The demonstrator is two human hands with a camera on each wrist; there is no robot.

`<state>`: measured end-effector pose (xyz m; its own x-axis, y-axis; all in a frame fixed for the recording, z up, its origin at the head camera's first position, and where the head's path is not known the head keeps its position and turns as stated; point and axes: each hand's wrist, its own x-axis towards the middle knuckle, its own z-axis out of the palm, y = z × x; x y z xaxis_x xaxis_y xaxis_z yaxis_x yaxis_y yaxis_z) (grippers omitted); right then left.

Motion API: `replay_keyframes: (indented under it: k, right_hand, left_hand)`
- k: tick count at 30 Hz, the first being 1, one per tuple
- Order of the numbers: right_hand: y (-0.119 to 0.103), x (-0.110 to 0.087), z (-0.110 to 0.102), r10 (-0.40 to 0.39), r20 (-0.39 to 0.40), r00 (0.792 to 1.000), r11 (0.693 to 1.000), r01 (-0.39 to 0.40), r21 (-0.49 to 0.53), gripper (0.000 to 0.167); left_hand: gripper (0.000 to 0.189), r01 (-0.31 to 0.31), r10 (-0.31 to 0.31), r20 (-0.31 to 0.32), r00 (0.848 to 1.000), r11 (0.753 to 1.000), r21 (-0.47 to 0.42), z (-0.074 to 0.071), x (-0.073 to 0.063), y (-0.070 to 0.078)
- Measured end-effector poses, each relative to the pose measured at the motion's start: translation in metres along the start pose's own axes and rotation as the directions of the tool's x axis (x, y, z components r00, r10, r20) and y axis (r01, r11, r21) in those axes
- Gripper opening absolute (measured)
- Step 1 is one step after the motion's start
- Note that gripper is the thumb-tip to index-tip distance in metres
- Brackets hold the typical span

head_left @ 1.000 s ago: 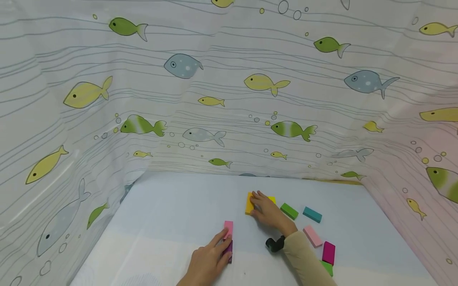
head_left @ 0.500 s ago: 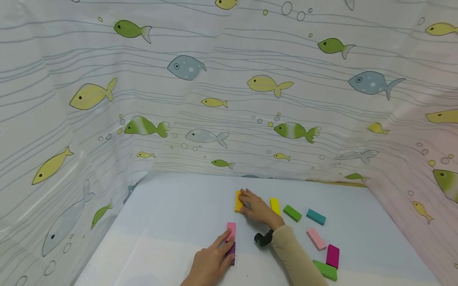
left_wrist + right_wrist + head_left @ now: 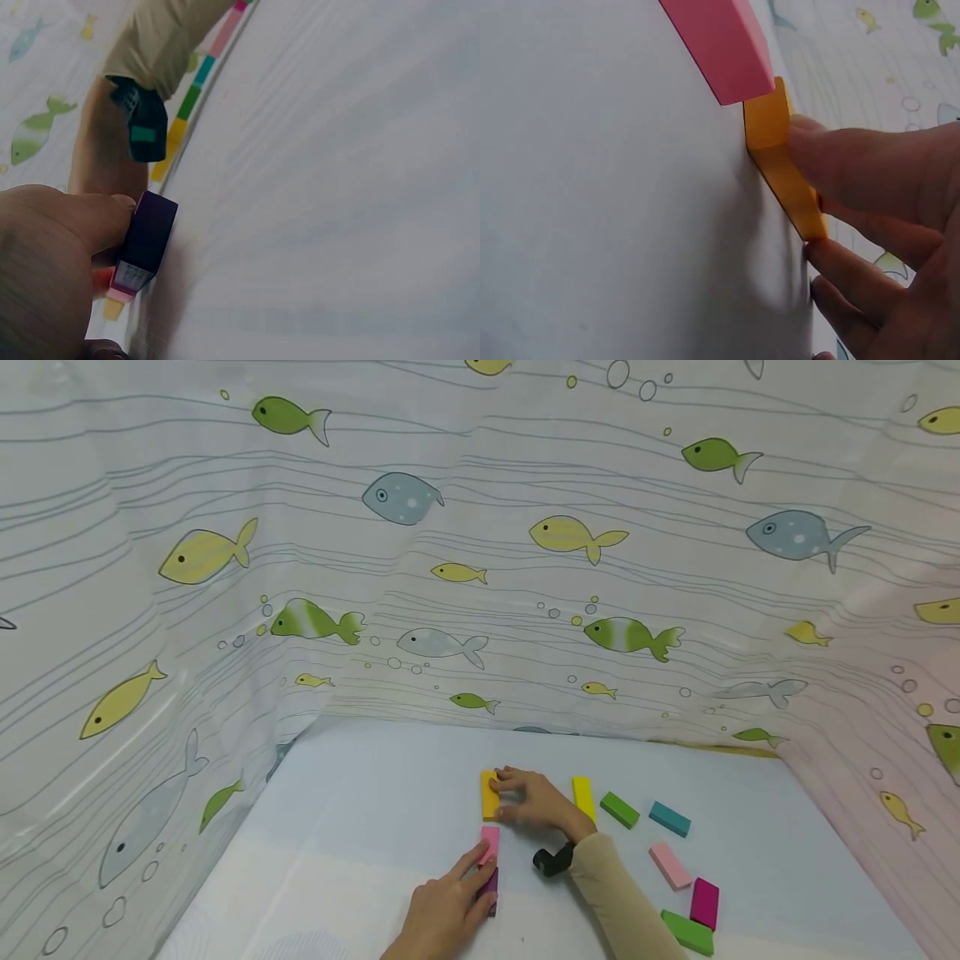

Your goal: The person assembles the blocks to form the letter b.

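In the head view my left hand (image 3: pixel 438 910) lies over a pink block (image 3: pixel 491 835) and a purple block (image 3: pixel 492 885), which form a line end to end. Its fingers are on the pink one, and in the left wrist view the thumb presses the side of the purple block (image 3: pixel 156 229). Just beyond the line, my right hand (image 3: pixel 536 806) pinches an orange block (image 3: pixel 487 797) between thumb and fingers. The right wrist view has this orange block (image 3: pixel 784 172) on the table close to the pink block (image 3: pixel 724 49); a narrow gap separates them in the head view.
Right of my right hand lie loose blocks: yellow (image 3: pixel 583 797), green (image 3: pixel 619 810), teal (image 3: pixel 670 819), light pink (image 3: pixel 671 866), magenta (image 3: pixel 704 903) and another green block (image 3: pixel 687 932). A black wrist device (image 3: pixel 552 860) sits on my right wrist. A fish-print curtain (image 3: pixel 495 610) surrounds the white table (image 3: pixel 360 810).
My right hand has carried the orange block left, away from the yellow block, then drawn it nearer to the pink block. The left hand stays on the pink and purple blocks.
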<state>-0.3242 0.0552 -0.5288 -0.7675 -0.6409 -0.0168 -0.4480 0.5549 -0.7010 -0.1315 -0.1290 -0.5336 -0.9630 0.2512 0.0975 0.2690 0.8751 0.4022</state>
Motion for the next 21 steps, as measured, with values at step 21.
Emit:
replay_keyframes:
  k: [21]
  right_hand:
    - [0.0049, -0.0053, 0.0086, -0.051, -0.077, 0.996, 0.998, 0.053, 0.026, 0.052]
  left_hand:
    - [0.046, 0.011, -0.011, -0.004, 1.000, 1.000, -0.008, -0.0003, 0.0008, 0.0015]
